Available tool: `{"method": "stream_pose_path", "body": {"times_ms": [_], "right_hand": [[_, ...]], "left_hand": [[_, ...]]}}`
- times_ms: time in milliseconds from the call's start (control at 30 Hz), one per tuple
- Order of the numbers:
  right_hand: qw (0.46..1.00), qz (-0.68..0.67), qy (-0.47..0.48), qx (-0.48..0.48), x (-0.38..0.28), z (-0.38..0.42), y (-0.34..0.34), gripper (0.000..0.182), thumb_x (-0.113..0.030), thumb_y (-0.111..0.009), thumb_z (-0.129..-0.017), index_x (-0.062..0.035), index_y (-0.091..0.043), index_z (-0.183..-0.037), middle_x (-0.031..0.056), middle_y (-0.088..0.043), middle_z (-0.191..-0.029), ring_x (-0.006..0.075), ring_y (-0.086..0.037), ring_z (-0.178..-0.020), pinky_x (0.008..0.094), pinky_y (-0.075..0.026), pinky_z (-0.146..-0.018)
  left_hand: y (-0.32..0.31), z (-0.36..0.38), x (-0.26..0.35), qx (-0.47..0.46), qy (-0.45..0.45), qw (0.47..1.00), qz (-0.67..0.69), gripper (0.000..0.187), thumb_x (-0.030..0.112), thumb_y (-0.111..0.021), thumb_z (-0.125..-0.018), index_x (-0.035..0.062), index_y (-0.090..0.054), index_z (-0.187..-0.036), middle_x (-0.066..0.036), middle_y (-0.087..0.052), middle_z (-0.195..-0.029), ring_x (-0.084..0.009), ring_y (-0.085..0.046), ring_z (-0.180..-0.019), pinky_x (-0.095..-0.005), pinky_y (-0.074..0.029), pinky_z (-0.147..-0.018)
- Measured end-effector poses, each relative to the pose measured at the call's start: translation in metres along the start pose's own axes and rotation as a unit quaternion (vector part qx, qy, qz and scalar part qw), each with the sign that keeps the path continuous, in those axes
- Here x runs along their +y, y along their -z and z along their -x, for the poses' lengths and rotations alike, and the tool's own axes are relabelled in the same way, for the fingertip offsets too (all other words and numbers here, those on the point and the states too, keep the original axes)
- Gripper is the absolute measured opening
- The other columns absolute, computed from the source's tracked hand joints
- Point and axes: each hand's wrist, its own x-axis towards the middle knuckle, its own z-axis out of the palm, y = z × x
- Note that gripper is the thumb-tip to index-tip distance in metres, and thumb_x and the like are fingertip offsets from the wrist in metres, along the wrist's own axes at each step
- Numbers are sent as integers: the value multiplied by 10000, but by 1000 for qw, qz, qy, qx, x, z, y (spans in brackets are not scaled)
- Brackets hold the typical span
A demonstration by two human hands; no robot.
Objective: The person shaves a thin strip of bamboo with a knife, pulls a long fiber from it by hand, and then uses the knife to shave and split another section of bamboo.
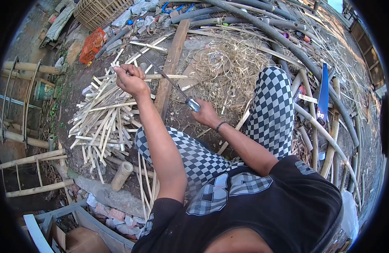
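My left hand [132,80] is closed around a pale bamboo strip [169,76], whose end sticks out to the right over a wooden plank [173,55]. In my right hand [206,114] is the shiny handle of a long knife [169,80]. Its narrow dark blade slants up and left, crossing the strip and the plank. Below my left hand spreads a loose pile of split bamboo strips [104,122]. A tangled heap of thin shavings [232,63] lies beyond my right hand, between the plank and my knee.
A blue handsaw [323,92] and several bamboo poles [283,40] lie to the right and back. An orange crate [92,45] and a woven basket [97,12] stand at the upper left. A short bamboo piece [122,175] is beside my left leg.
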Motion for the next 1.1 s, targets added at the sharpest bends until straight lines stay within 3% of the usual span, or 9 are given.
{"method": "stream_pose_path", "body": {"times_ms": [67, 233, 400, 467, 600, 833, 1000, 1067, 1100], "right_hand": [[999, -9, 27, 24, 49, -2, -18, 353, -181, -657, -762, -6, -625, -1067, 277, -677, -918, 443, -661, -878, 483, -534, -829], [986, 34, -166, 6, 97, -2, -11, 337, -169, -617, -752, -15, -647, -1051, 259, -683, -969, 434, -651, -945, 480, -518, -863], [991, 31, -132, 4, 32, -4, 4, 356, -179, -643, -752, -1, -646, -1060, 264, -681, -964, 429, -657, -930, 466, -525, -858], [999, 2, -45, -4, 6, 1, 13, 365, -178, -656, -751, 3, -643, -1068, 269, -679, -945, 424, -663, -901, 457, -531, -844], [997, -58, 16, 41, 21, -2, -6, 362, -180, -661, -751, -3, -633, -1066, 269, -678, -905, 424, -665, -869, 454, -534, -814], [982, 40, -175, 53, 119, 2, -24, 322, -167, -614, -730, -1, -673, -1001, 263, -685, -921, 435, -656, -903, 482, -523, -827], [982, 49, -176, 44, 83, -6, -21, 281, -195, -629, -730, -10, -676, -936, 257, -685, -924, 430, -660, -901, 480, -523, -819], [987, 32, -158, 11, 66, -6, -11, 390, -221, -653, -757, -1, -649, -1079, 251, -688, -964, 398, -672, -923, 433, -532, -851], [993, -1, -113, 38, 52, -3, -8, 331, -202, -667, -725, 0, -654, -987, 251, -684, -882, 426, -664, -862, 473, -524, -811]], "left_hand": [[0, 0, 1, 3, -2, 1000, -2, 531, 470, -346, -1045, 107, -371, -660, 27, -237, -470, -88, -159, -389, -275, -132, -396], [0, 1, 0, -16, 10, 1000, 21, 540, 470, -339, -1051, 107, -361, -651, 30, -243, -480, -81, -161, -394, -269, -136, -399], [-2, 0, 0, -2, 5, 1000, -3, 543, 470, -338, -1050, 108, -361, -647, 28, -234, -469, -82, -160, -394, -274, -138, -399], [-4, 1, 0, 1, 3, 1000, -4, 545, 472, -338, -1050, 108, -359, -644, 28, -236, -469, -82, -162, -394, -275, -138, -400], [-7, 2, 2, -1, 2, 1000, -6, 550, 478, -337, -1048, 106, -360, -643, 26, -241, -465, -84, -168, -394, -276, -139, -399], [-5, 1, 2, -8, 7, 1000, 13, 554, 483, -332, -1048, 106, -362, -644, 23, -242, -462, -86, -174, -390, -275, -142, -395], [-3, 0, -3, -10, -5, 1000, -1, 559, 488, -335, -1048, 106, -360, -640, 25, -240, -467, -84, -168, -389, -272, -142, -394], [-5, 0, -3, -4, -5, 1000, 1, 559, 488, -336, -1047, 106, -360, -640, 25, -238, -468, -84, -168, -389, -271, -140, -395], [-6, 0, -2, 1, -5, 1000, 1, 559, 489, -338, -1047, 107, -359, -640, 26, -237, -469, -85, -167, -389, -271, -138, -395]]}}
